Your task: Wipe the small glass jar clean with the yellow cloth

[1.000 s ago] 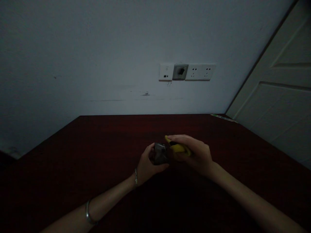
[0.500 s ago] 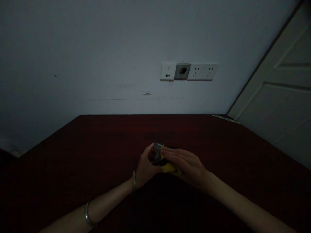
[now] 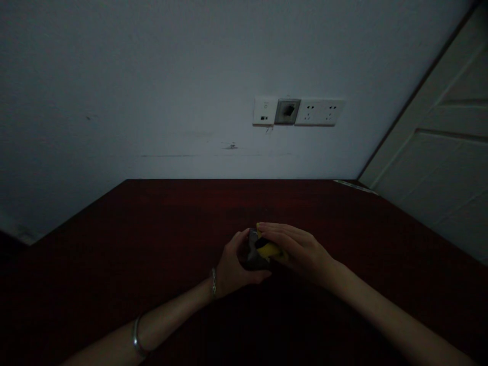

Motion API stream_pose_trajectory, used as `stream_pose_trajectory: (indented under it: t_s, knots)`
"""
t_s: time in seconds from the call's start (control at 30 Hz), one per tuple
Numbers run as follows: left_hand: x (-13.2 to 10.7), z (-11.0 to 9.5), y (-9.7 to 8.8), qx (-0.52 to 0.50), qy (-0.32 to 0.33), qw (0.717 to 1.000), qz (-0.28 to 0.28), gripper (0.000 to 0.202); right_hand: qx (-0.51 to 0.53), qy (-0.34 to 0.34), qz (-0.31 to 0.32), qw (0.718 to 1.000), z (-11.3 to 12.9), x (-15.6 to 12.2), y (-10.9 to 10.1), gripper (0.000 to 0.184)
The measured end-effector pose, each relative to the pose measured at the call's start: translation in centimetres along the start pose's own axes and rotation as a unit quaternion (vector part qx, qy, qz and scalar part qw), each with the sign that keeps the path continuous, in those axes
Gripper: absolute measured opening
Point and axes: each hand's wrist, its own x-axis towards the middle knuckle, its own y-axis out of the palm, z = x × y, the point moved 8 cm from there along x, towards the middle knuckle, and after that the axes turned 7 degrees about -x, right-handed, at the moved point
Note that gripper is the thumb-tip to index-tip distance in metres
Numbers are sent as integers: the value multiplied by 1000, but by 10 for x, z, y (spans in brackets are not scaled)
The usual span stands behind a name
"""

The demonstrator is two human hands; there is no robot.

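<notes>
Just above the dark red table (image 3: 183, 218), my two hands meet around a small object. My left hand (image 3: 236, 264) is curved around a dark grey piece (image 3: 252, 256), with its thumb along the near side and its fingers on the far side. My right hand (image 3: 301, 251) is closed over a yellow piece (image 3: 270, 250), its fingers laid across the top. The yellow piece presses against the right side of the grey one, with a dark gap between them. Dim light and my fingers hide most of both, so their exact kind cannot be told.
A pale wall (image 3: 171, 91) rises behind the table. It carries a row of sockets (image 3: 320, 112) and a grey-framed plate (image 3: 287, 112). A white panelled door (image 3: 450, 152) stands at the right. A thin patterned strip (image 3: 354, 186) lies at the table's back right edge.
Both hands have shifted slightly to the right. The yellow piece has turned and risen against the grey one, my right hand moving up with it, and more of the grey piece's near side shows.
</notes>
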Motion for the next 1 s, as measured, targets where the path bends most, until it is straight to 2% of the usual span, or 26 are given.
stream_pose_trajectory:
  t_s: [0.13, 0.3, 0.4, 0.53, 0.67, 0.77, 0.87, 1.0]
  knots:
    - [3, -2, 0, -11, 8, 1000, -6, 80, 9, -49, 4, 999, 17, 2, 3, 30]
    - [11, -8, 2, -78, -13, 997, -7, 56, 22, -87, -24, 996, 39, 11, -3, 24]
    - [12, -8, 2, -98, -29, 995, -11, 55, 45, -94, -21, 994, 43, 15, -9, 21]
    - [8, -5, 3, -79, -17, 997, -1, 66, 98, -23, -16, 995, 20, 11, -14, 32]
    - [2, 1, 2, -45, -11, 999, -1, 76, 44, 52, -18, 998, -10, -3, -8, 33]
    - [0, 4, 3, -23, -4, 1000, 2, 82, 26, 63, 16, 998, -17, -9, 5, 35]
    - [-1, 6, 5, -3, 3, 1000, 12, 87, 19, 26, 28, 999, -7, -7, 9, 33]
    - [1, 0, 6, 30, 3, 999, 13, 88, -24, -67, 2, 997, 20, 0, 2, 26]
